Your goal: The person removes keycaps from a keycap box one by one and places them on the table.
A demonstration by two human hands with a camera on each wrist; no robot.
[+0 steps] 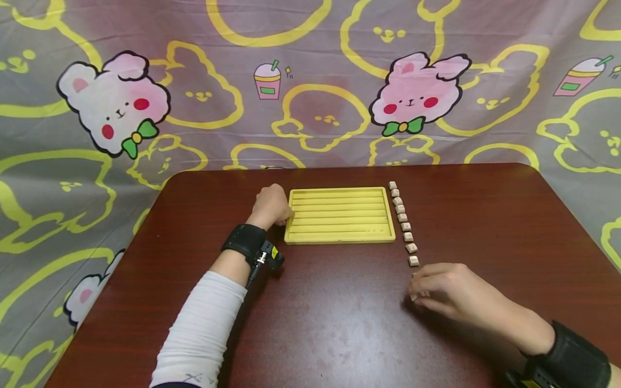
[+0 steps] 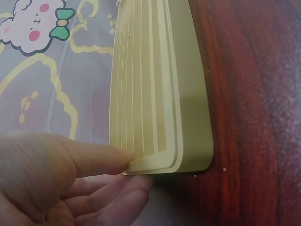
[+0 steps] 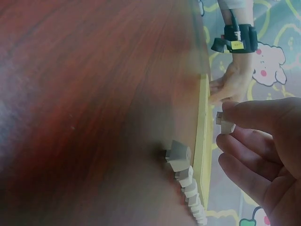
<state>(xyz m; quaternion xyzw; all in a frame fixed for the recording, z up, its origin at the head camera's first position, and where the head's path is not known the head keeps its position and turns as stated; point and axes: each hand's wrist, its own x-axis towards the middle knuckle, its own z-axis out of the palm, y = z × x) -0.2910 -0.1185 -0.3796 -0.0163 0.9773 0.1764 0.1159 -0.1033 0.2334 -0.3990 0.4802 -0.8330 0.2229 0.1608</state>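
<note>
A yellow ridged tray (image 1: 339, 207) lies flat on the brown table. At its left edge is my left hand (image 1: 271, 206); in the left wrist view the thumb (image 2: 101, 159) presses the tray's rim from above, with the fingers curled below it. A column of several small beige keycaps (image 1: 406, 227) stands along the tray's right side and runs toward me. Just in front of the nearest one, my right hand (image 1: 451, 288) pinches another keycap (image 3: 226, 124) between thumb and fingertips. The head view mostly hides that keycap behind the fingers.
The brown tabletop (image 1: 330, 312) extends around the tray, with its rounded far edge against a patterned cloth (image 1: 320, 64). Each wrist carries a black strapped camera (image 1: 247, 245).
</note>
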